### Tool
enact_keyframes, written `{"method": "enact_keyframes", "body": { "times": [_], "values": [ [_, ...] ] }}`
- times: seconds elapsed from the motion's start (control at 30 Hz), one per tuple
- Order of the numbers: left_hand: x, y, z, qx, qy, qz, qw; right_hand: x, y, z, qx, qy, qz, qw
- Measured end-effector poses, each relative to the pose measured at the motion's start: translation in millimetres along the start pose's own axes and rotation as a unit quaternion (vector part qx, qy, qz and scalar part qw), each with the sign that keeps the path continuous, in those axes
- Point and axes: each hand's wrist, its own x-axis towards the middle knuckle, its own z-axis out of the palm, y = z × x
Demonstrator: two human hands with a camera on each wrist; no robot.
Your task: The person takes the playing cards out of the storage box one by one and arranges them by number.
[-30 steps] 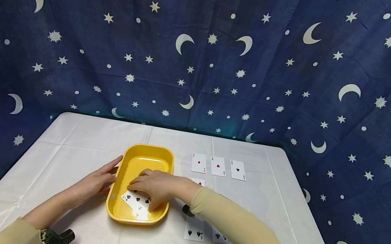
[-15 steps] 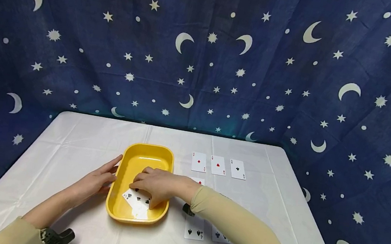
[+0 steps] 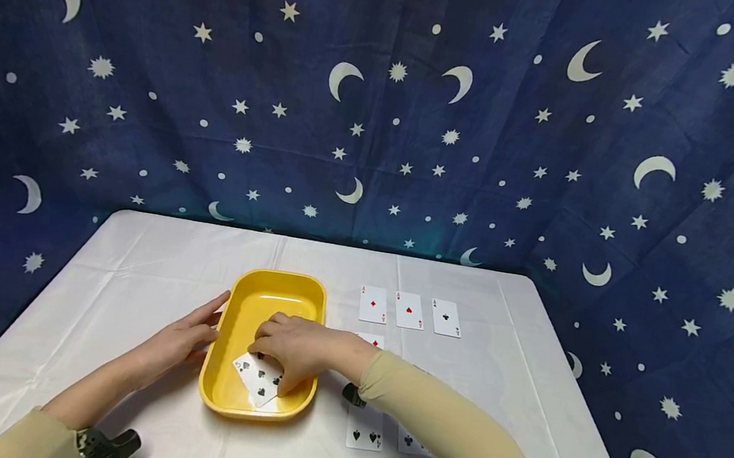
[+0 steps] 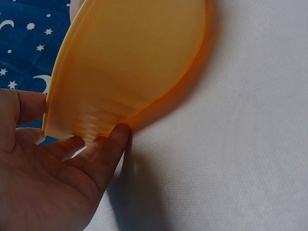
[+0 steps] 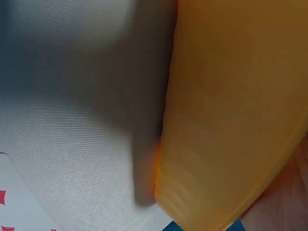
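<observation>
A yellow tray [image 3: 277, 302] stands on the white-covered table. My right hand [image 3: 299, 349] reaches over its right side and pinches a playing card [image 3: 259, 382] with black spades, near the tray's front half. Part of that card is hidden under the fingers. The right wrist view shows mostly the outer wall of the tray [image 5: 231, 110], with a sliver of the hand [image 5: 281, 192] behind the rim. On the opposite side, my left hand [image 3: 177, 347] rests its fingertips against the tray's left wall. Its fingers are fairly straight in the left wrist view, touching the translucent wall [image 4: 130, 57].
Right of the tray lie an ace of diamonds [image 3: 373, 306], an ace of hearts [image 3: 409, 312] and an ace of clubs [image 3: 446, 319] in a row. Nearer, a red card [image 3: 370, 340], a spade card [image 3: 365, 436] and a club card [image 3: 410, 442] are partly covered by the right arm.
The right fingertips have drawn slightly to the right inside the tray, and the spade card has shifted and turned with them. The left hand and the tray have stayed put.
</observation>
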Motion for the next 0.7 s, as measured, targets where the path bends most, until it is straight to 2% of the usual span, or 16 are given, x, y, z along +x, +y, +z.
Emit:
{"method": "enact_keyframes", "body": {
  "times": [0.13,0.37,0.7],
  "values": [
    [0.1,-0.3,-0.1,-0.003,-0.002,0.003,1.0,-3.5,2.8,-3.4,0.019,0.018,0.009,1.0],
    [-0.4,0.6,-0.5,-0.007,-0.001,0.0,1.0,-14.9,10.0,-21.4,0.035,0.058,0.016,0.998],
    [-0.3,0.0,0.2,-0.003,0.007,-0.006,1.0,-46.3,28.7,-46.7,0.077,0.118,0.048,0.989]
  ]
}}
